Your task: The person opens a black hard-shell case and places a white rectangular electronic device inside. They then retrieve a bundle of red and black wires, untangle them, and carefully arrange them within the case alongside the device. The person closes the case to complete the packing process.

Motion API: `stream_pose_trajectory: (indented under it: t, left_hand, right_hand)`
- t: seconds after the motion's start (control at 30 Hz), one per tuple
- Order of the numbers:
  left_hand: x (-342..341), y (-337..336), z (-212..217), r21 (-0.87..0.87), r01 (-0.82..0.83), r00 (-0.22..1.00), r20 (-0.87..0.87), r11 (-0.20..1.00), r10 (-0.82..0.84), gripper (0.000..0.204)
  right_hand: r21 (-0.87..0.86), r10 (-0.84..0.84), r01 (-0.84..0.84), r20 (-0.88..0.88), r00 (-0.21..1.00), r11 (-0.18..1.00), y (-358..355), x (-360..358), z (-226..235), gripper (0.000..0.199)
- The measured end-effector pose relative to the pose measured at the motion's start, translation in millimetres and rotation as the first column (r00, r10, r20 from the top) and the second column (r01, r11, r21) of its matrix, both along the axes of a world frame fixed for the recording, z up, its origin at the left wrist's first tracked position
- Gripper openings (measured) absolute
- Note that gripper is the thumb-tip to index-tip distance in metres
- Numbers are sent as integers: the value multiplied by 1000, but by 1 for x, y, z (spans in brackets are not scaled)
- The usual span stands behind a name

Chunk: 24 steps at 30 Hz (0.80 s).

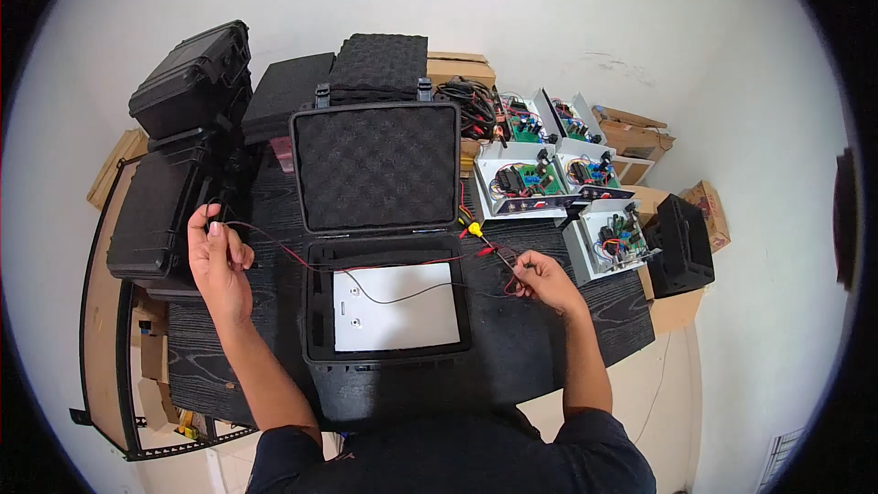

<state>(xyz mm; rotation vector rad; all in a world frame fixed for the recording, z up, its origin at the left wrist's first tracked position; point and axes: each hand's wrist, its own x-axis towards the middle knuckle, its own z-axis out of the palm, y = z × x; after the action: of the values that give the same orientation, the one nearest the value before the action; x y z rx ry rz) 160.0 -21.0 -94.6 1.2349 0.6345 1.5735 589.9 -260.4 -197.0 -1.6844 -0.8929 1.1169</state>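
My left hand (218,261) is raised left of the open case, thumb and forefinger pinched on the end of a thin wire lead. The red and black wire lead (412,295) hangs across the case toward my right hand (546,282), whose fingers are closed around its other part. Beside those fingers a red clip (487,252) lies near a yellow-handled tool (474,230). Below the wires, the black hard case (311,338) lies open, its lid (377,169) lined with bumpy foam. A white metal panel (398,320) sits in the foam of its base.
Black hard cases (155,210) are stacked at the left. Several white chassis with green circuit boards (526,181) stand at the right, near a black foam-lined box (681,247). Coiled black cables (471,108) and foam sheets (380,64) are at the back of the dark table (558,348).
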Motion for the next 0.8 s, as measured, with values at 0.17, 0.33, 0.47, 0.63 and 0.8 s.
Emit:
stream_pose_trajectory:
  t: [0.17, 0.33, 0.47, 0.63, 0.8]
  left_hand:
    - [0, 0, -1, -3, 14, 1000, 7, 1000, -14, 27]
    - [0, 1, -1, -9, 10, 1000, 16, 1000, -10, 27]
    - [1, -1, 0, -7, 3, 1000, 13, 1000, -3, 27]
    - [1, 0, -1, 1, 4, 1000, 12, 1000, -4, 28]
    - [-6, 3, 0, 5, -42, 997, 70, 999, 42, 26]
  right_hand:
    - [33, 33, -32, -11, 999, 999, 0, 2, 0, 12]
    - [169, 181, -189, 58, 982, 967, -6, 0, 1, 23]
    - [107, 177, -208, 244, 953, 972, -7, -5, 8, 19]
    - [271, -42, -135, 559, 828, 953, -2, -5, 2, 13]
    - [268, -168, 141, 82, 982, 953, -2, 2, -11, 14]
